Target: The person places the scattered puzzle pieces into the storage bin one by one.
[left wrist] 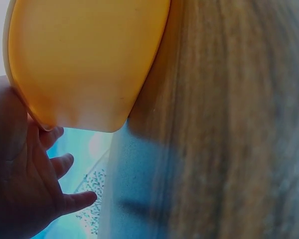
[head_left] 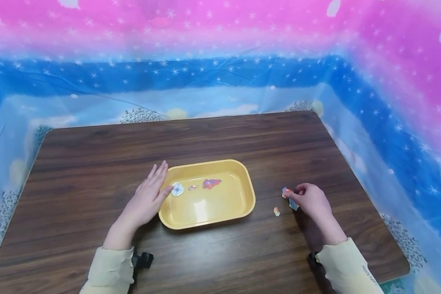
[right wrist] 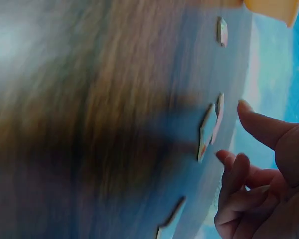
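Observation:
My left hand (head_left: 147, 198) rests at the left end of a yellow tray (head_left: 209, 224), its thumb lapping over the rim and its other fingers stretched out straight along the outside. In the tray lie a white flat piece (head_left: 177, 189) with a compass star, a tiny patterned piece (head_left: 193, 187) and a red-purple piece (head_left: 211, 184). Over on the right, the thumb and forefinger of my right hand (head_left: 312, 201) are right at a red-and-blue flat piece (head_left: 287, 192). In the right wrist view they stand apart, with the flat pieces (right wrist: 207, 132) lying on the table.
A grey-blue piece (head_left: 294, 205) lies against the red-and-blue one. Nearer the tray is a small colourful piece (head_left: 277, 211). Another flat piece (right wrist: 173, 219) shows low in the right wrist view. The dark wooden table (head_left: 106, 159) is backed by a pink-and-blue snowflake cloth (head_left: 206, 73).

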`<state>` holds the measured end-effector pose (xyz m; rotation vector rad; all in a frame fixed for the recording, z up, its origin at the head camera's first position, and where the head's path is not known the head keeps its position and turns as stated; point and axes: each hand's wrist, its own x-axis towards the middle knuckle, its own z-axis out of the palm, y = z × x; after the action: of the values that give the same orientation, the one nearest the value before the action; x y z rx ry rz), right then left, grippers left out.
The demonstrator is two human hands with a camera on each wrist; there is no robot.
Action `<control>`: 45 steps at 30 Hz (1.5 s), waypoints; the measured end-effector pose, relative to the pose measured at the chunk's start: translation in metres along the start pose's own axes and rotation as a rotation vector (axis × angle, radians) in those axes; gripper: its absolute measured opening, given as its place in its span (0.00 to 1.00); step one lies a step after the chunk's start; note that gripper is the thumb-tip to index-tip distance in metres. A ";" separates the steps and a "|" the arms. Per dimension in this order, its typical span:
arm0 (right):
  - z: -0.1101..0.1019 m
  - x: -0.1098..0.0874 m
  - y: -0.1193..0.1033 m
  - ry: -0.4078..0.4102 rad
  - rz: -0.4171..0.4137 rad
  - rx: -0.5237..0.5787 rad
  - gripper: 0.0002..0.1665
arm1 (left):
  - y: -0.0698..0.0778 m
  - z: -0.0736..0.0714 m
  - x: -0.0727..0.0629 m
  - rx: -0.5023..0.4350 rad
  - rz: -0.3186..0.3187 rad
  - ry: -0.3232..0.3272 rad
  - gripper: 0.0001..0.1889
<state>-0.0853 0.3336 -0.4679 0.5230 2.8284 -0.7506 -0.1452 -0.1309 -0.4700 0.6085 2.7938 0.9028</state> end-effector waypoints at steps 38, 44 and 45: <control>0.010 0.011 -0.022 0.289 -0.266 0.033 0.14 | -0.006 -0.003 -0.006 -0.010 -0.008 0.020 0.36; 0.001 0.007 -0.057 0.267 -0.362 0.181 0.14 | -0.002 -0.004 -0.003 -0.016 -0.007 0.007 0.36; -0.001 0.004 -0.064 0.254 -0.375 0.192 0.14 | -0.001 -0.003 -0.002 -0.018 -0.001 0.005 0.36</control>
<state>-0.1128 0.2828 -0.4391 0.1132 3.1549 -1.1010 -0.1445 -0.1341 -0.4681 0.6026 2.7871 0.9289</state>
